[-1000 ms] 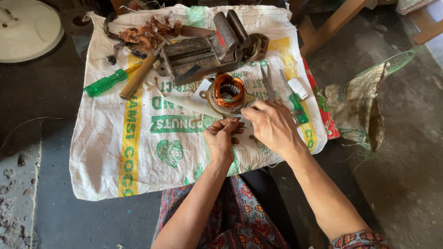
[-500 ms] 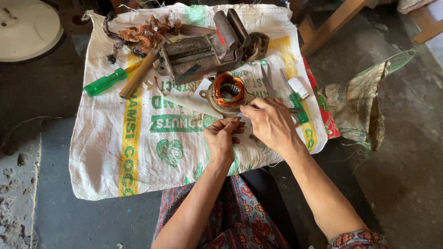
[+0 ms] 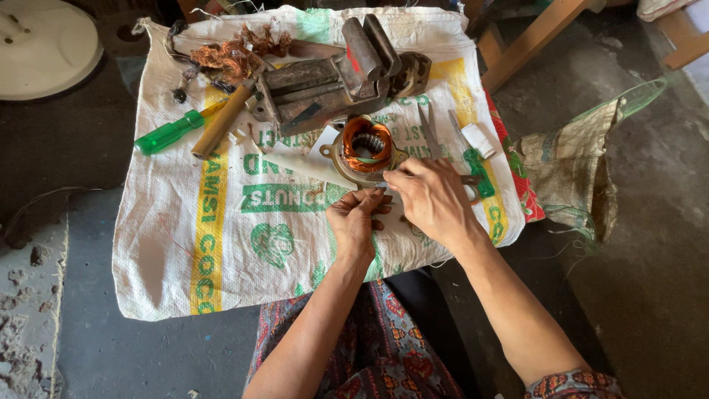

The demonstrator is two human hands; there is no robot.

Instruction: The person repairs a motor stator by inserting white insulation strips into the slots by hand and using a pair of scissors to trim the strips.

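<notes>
Both hands (image 3: 399, 207) — beside motor stator (image 3: 365, 148)

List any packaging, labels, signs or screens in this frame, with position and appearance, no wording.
Printed woven sack: spread flat as a work mat under both hands and the tools; white, with green and yellow lettering bands and a green round emblem.
Second sack: crumpled on the floor to the right; dull beige, with a faded print.
No signs or screens visible.
</notes>
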